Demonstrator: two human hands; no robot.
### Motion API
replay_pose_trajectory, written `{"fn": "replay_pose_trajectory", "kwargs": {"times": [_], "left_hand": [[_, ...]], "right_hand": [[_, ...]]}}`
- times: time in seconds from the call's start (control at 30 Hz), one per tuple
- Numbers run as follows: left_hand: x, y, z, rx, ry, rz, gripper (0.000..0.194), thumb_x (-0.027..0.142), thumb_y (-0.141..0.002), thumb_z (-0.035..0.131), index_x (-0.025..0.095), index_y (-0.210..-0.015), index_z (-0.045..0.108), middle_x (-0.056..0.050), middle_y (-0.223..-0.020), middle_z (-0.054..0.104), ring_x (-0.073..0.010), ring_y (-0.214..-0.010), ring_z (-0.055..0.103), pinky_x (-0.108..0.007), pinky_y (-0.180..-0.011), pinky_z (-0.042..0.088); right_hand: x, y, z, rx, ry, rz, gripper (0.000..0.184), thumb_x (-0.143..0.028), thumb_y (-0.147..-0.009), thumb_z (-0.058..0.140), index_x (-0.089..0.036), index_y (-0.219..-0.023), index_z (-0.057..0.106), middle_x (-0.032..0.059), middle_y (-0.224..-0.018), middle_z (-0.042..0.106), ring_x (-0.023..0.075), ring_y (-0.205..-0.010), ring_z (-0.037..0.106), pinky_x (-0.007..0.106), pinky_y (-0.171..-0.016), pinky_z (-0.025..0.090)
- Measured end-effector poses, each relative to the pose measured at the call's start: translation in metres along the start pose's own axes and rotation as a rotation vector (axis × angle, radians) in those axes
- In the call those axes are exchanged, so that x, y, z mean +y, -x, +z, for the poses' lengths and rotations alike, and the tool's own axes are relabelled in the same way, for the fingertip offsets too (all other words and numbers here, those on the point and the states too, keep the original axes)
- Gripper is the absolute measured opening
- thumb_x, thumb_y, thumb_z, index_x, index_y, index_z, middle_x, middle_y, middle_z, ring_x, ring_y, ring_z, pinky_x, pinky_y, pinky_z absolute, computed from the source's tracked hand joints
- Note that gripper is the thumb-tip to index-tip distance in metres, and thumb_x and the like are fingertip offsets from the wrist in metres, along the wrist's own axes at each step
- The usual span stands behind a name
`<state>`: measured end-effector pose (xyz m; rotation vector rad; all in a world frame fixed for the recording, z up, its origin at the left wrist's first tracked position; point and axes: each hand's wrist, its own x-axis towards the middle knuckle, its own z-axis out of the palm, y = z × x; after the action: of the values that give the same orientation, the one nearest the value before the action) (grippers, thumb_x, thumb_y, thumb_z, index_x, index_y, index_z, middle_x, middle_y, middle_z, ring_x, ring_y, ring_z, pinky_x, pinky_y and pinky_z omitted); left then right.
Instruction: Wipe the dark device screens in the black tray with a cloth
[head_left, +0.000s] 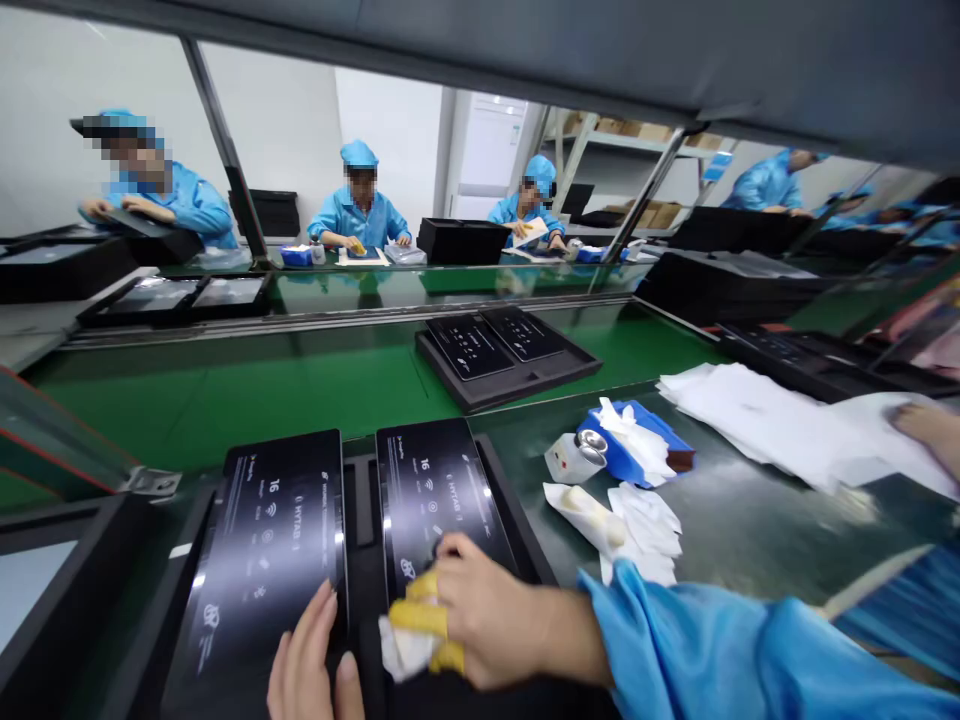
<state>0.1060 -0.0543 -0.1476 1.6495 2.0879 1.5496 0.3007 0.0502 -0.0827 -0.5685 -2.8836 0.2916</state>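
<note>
Nearest, the right hand (480,615) clenches a white wipe (401,650) with yellow-capped fingers (420,617) against the right tablet (442,500) in the black tray (360,520), apparently cleaning it; left of that tablet, the left hand (311,665) lies flat and released on the second tablet (262,560), seemingly steadying it.

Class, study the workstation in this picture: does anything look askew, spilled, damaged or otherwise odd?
Nothing looks damaged or spilled. The two tablets lie straight in their black tray. Only the white wipes beside the tray lie loosely scattered and crumpled, next to a small white bottle.
</note>
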Motion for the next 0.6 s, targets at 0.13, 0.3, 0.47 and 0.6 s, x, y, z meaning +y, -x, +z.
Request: {"fn": "replay_pose_trajectory", "kwargs": {"times": [0.13,0.3,0.47,0.6], "left_hand": [[0.010,-0.002,-0.013,-0.129,0.012,-0.049,0.039,0.034,-0.099,0.037,0.028,-0.137,0.041,-0.013,-0.140,0.051,-0.0313,-0.132,0.046,-0.066,-0.113,0.031],[0.011,-0.004,-0.015,-0.143,0.023,-0.046,0.037,0.034,-0.099,0.036,0.023,-0.133,0.044,-0.015,-0.140,0.051,-0.0299,-0.132,0.046,-0.063,-0.113,0.031],[0.007,-0.001,-0.011,-0.183,-0.080,0.030,0.036,0.028,-0.099,0.033,0.022,-0.131,0.049,-0.012,-0.133,0.060,-0.0236,-0.126,0.052,-0.052,-0.118,0.025],[0.009,-0.001,-0.010,-0.284,-0.294,0.274,0.036,0.022,-0.098,0.036,0.028,-0.131,0.050,-0.002,-0.125,0.069,-0.0227,-0.122,0.058,-0.051,-0.121,0.014]], "right_hand": [[0.043,-0.035,-0.028,0.091,0.121,0.366,0.042,-0.030,-0.089,0.063,-0.017,-0.129,0.062,0.0146,-0.115,0.069,0.0268,-0.105,0.060,0.045,-0.094,0.031],[0.000,0.005,0.003,0.101,0.060,0.216,0.050,-0.033,-0.089,0.063,-0.021,-0.137,0.056,0.0116,-0.113,0.070,0.0261,-0.099,0.060,0.047,-0.096,0.029],[-0.018,0.042,0.001,0.210,-0.058,0.159,0.051,-0.034,-0.091,0.061,-0.028,-0.141,0.053,0.0047,-0.117,0.071,0.0213,-0.093,0.062,0.045,-0.100,0.028],[0.036,0.017,-0.034,0.277,0.026,0.581,0.051,-0.035,-0.092,0.067,-0.020,-0.139,0.057,0.0125,-0.126,0.067,0.0257,-0.114,0.059,0.041,-0.099,0.032]]}}
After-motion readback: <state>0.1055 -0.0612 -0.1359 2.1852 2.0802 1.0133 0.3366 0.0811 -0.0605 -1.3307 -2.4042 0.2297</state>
